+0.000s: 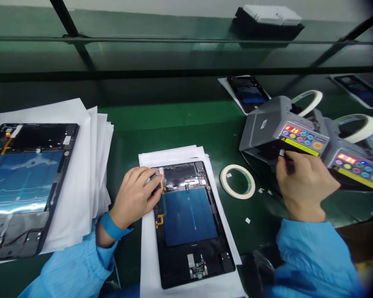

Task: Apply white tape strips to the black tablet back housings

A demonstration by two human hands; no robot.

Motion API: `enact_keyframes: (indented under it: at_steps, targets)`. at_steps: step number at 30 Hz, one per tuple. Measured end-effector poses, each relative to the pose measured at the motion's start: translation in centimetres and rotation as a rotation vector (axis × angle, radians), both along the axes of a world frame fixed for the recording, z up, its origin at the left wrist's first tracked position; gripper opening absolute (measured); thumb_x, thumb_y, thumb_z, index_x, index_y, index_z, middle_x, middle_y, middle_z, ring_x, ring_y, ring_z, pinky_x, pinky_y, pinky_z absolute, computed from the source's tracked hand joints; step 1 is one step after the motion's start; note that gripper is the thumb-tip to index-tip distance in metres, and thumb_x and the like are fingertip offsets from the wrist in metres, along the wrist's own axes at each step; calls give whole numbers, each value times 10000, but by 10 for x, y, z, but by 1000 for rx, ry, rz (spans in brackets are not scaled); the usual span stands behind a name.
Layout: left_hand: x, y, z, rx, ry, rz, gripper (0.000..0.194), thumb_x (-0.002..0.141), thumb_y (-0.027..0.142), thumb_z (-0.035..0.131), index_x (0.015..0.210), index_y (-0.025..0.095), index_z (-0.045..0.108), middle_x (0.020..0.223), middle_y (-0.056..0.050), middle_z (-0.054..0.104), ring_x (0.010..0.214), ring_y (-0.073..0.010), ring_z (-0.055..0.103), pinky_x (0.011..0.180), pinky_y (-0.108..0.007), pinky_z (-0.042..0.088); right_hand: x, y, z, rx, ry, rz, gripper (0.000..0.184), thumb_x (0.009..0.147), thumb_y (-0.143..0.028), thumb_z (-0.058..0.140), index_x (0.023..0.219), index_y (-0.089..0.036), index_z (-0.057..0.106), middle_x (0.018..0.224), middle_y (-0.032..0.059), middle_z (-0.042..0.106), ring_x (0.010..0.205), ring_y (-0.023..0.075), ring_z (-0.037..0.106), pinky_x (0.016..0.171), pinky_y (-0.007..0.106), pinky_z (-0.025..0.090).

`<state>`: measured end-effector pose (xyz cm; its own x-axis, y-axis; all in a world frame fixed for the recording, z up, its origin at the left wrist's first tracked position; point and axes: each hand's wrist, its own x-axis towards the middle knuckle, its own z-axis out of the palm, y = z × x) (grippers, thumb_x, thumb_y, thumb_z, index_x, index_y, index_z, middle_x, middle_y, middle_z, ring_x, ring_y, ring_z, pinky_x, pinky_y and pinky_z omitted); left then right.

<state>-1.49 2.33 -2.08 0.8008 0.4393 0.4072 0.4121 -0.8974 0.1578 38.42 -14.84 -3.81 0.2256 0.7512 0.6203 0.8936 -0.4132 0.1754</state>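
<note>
An opened tablet lies on white paper sheets in front of me, showing a blue battery panel, dark circuitry and an orange flex cable. My left hand, with a blue band at its wrist, has its fingers curled over the tablet's upper left corner. A greyish bit shows under those fingertips; I cannot tell what it is. My right hand is closed in a pinch on a small white piece of tape, at the front of the grey tape dispenser.
A second dispenser stands to the right. A tape roll and small white scraps lie between tablet and dispensers. Another opened tablet rests on a paper stack at left. Farther back lies a third tablet.
</note>
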Motion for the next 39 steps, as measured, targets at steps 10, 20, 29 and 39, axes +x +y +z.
enact_keyframes:
  at_steps: [10, 20, 29, 39]
  targets:
    - [0, -3, 2, -45, 6, 18, 208, 923, 241, 596, 1096, 181, 693, 1156, -109, 712, 1078, -274, 632, 965, -485, 510, -54, 2, 33, 22, 282, 418, 277, 895, -160, 595, 1150, -245, 666, 897, 108, 723, 782, 269, 683, 668, 386, 518]
    - [38, -24, 35, -40, 91, 35, 193, 978, 334, 583, 983, 158, 662, 966, -67, 715, 886, -207, 666, 787, -357, 502, -104, 53, 9, -110, 470, 900, 163, 920, -188, 640, 1081, -162, 638, 933, 39, 726, 800, 147, 677, 696, 272, 520]
    - [101, -34, 33, -144, 291, 29, 265, 992, 379, 543, 927, 152, 664, 871, -46, 656, 797, -201, 626, 675, -325, 485, -105, 45, 6, -172, 405, 868, 225, 968, -271, 577, 1134, -134, 643, 980, 60, 721, 775, 151, 654, 647, 291, 481]
    - [102, -30, 26, -157, 288, -5, 278, 1034, 318, 465, 955, 159, 679, 905, -51, 651, 829, -204, 604, 711, -337, 474, -105, 43, 5, -200, 420, 796, 261, 967, -290, 578, 1157, -127, 650, 1003, 65, 714, 767, 150, 638, 645, 283, 454]
